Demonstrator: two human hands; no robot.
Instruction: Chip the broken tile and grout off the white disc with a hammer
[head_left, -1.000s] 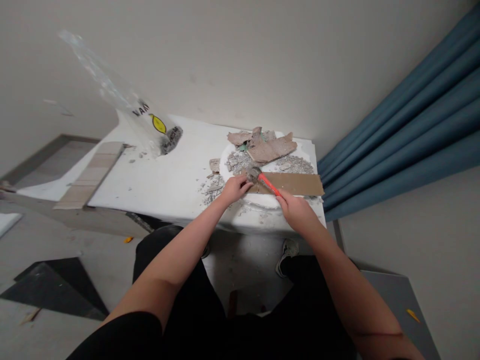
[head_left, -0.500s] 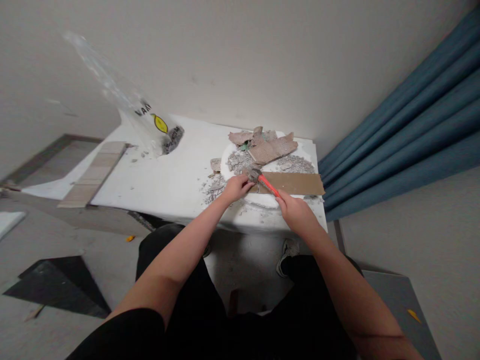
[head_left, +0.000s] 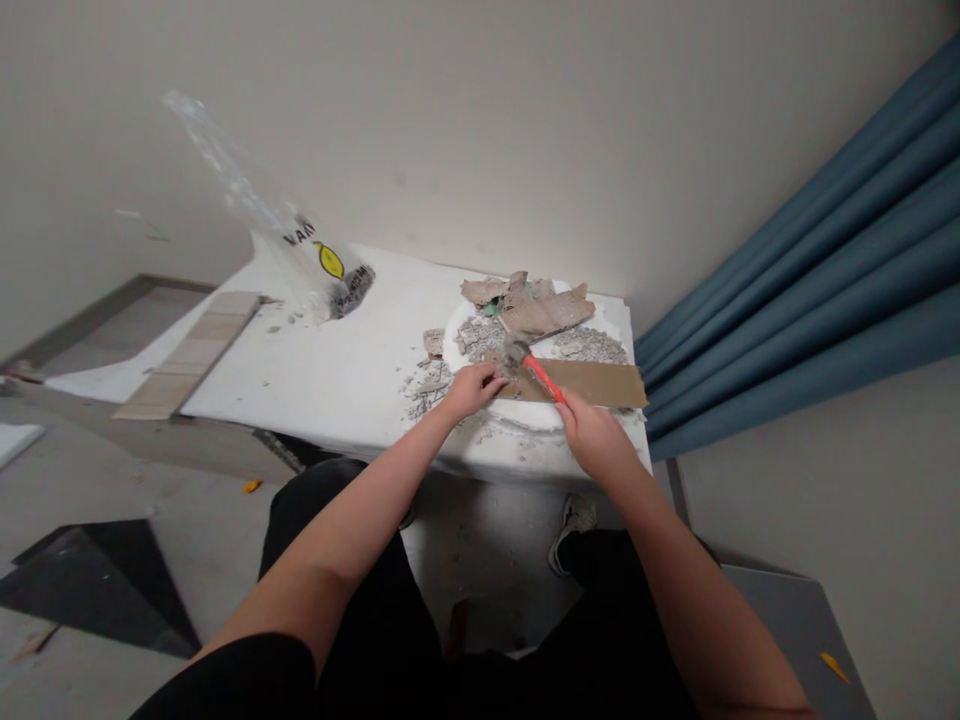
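Note:
My right hand [head_left: 592, 432] is wrapped round the red handle of a hammer [head_left: 541, 377]. The hammer's grey metal head sits above the left end of a brown flat strip [head_left: 600, 383]. Beside that end, my left hand [head_left: 474, 390] has its fingers closed in a pinch; what they hold is too small to make out. Under and behind the strip is a round white plate [head_left: 523, 413] bearing grey rubble [head_left: 480, 337] and broken brownish slabs [head_left: 544, 312]. More crumbs and chips [head_left: 431, 385] lie left of the plate.
A clear plastic bag [head_left: 300, 260] with dark contents stands on the white table [head_left: 375, 365]. A tan board [head_left: 191, 350] lies across its left end. Blue curtains [head_left: 810, 230] hang at the right. A dark folded sheet [head_left: 97, 580] lies on the floor.
The hammer head has lifted slightly from the strip's left end. My left hand stays in about the same place beside it. The whole view has shifted a little.

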